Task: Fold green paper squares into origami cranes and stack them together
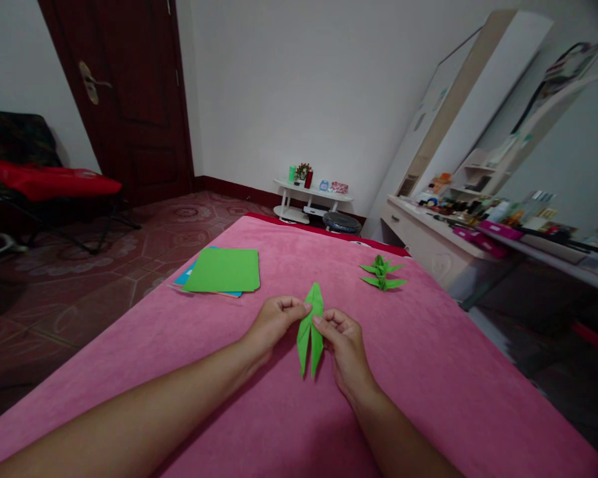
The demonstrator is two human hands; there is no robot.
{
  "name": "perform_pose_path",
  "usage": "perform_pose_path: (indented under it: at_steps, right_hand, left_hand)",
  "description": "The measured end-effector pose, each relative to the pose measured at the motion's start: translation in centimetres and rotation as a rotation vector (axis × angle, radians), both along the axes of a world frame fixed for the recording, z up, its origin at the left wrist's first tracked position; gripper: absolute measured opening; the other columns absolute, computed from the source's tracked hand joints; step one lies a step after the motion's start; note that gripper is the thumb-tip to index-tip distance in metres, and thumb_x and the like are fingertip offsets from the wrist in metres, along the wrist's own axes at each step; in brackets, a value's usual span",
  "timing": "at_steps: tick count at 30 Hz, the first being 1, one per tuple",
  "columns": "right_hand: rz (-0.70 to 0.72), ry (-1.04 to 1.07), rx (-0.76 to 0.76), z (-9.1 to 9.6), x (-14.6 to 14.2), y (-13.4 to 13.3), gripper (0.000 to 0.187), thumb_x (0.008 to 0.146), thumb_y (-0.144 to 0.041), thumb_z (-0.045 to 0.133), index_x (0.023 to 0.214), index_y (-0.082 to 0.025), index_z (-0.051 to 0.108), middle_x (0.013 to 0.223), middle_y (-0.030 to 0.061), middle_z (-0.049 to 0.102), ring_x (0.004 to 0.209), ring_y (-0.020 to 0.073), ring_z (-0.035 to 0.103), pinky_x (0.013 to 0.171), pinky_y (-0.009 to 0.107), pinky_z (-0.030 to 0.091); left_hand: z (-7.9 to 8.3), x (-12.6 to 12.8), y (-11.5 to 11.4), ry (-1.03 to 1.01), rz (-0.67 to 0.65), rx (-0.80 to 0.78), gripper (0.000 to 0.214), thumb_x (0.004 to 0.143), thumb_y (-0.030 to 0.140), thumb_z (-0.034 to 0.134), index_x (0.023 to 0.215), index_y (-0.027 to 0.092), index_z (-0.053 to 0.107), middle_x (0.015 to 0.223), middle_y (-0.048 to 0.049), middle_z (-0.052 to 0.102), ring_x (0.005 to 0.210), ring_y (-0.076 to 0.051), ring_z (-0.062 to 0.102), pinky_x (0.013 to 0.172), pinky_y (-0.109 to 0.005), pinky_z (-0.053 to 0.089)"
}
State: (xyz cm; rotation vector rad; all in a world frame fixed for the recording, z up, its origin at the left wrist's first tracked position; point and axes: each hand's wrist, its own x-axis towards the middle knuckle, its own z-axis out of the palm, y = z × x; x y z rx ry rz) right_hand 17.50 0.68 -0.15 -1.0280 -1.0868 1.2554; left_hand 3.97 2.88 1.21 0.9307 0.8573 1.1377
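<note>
A long, narrow folded piece of green paper [311, 332] lies on the pink cloth [428, 372], pointed at its far end and split into two legs at its near end. My left hand [275, 320] pinches its left edge near the top with fingers curled. My right hand [343, 342] pinches its right edge at the middle. A stack of square paper sheets [223, 271], green on top with blue beneath, lies to the far left. Two finished green folded figures [383, 273] sit to the far right.
The pink cloth covers a table or bed whose far edge [329, 229] shows red trim. Beyond it stand a small white shelf [311, 196] and a round stool [341, 222]. A cluttered white dresser [458, 226] runs along the right. A dark door and a red chair are at left.
</note>
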Motion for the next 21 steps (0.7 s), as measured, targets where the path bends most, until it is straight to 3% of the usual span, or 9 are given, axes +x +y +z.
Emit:
perform_pose_path:
  at_steps: [4,9,14,17,21]
  right_hand:
    - [0.086,0.044,-0.051,0.13,-0.13,-0.19,0.023,0.066,-0.033,0.071,0.064,-0.015,0.056,0.057,-0.0016,0.056,0.046,0.0089,0.045,0.046,0.021,0.034]
    - [0.133,0.019,-0.06,-0.18,-0.17,-0.29,0.021,0.069,-0.031,0.07,0.066,-0.015,0.057,0.057,-0.0018,0.056,0.047,0.0085,0.045,0.047,0.02,0.035]
    - [0.016,0.057,-0.027,-0.05,0.15,-0.01,0.024,0.068,-0.033,0.072,0.064,-0.015,0.056,0.055,-0.0028,0.054,0.046,0.0086,0.045,0.046,0.02,0.037]
    - [-0.061,0.057,-0.012,-0.05,0.49,0.34,0.026,0.067,-0.035,0.072,0.064,-0.015,0.056,0.054,-0.003,0.053,0.045,0.0087,0.046,0.046,0.021,0.039]
    - [-0.041,0.027,0.021,-0.17,0.5,0.53,0.025,0.07,-0.036,0.07,0.074,-0.015,0.058,0.061,-0.0007,0.059,0.049,0.0109,0.053,0.05,0.023,0.044]
  left_hand:
    - [0.54,-0.6,0.51,0.068,0.007,0.163,0.033,0.063,0.042,0.073,0.065,0.012,0.059,0.054,0.0004,0.057,0.044,-0.007,0.045,0.045,-0.019,0.032]
    - [0.11,-0.9,1.01,0.127,0.048,0.223,0.036,0.063,0.043,0.073,0.06,0.014,0.052,0.047,0.0027,0.052,0.039,-0.006,0.041,0.04,-0.018,0.028]
    - [0.24,-0.78,0.76,0.1,-0.074,0.185,0.041,0.07,0.053,0.064,0.066,0.012,0.058,0.052,0.0008,0.053,0.044,-0.007,0.046,0.044,-0.019,0.035]
    - [0.32,-0.66,0.5,0.118,-0.182,0.108,0.041,0.062,0.049,0.073,0.069,0.01,0.063,0.058,-0.0027,0.059,0.047,-0.01,0.051,0.049,-0.022,0.041]
    - [0.01,-0.46,0.35,0.116,-0.079,0.046,0.038,0.053,0.041,0.08,0.065,0.008,0.065,0.058,-0.0049,0.062,0.047,-0.01,0.052,0.049,-0.022,0.041]
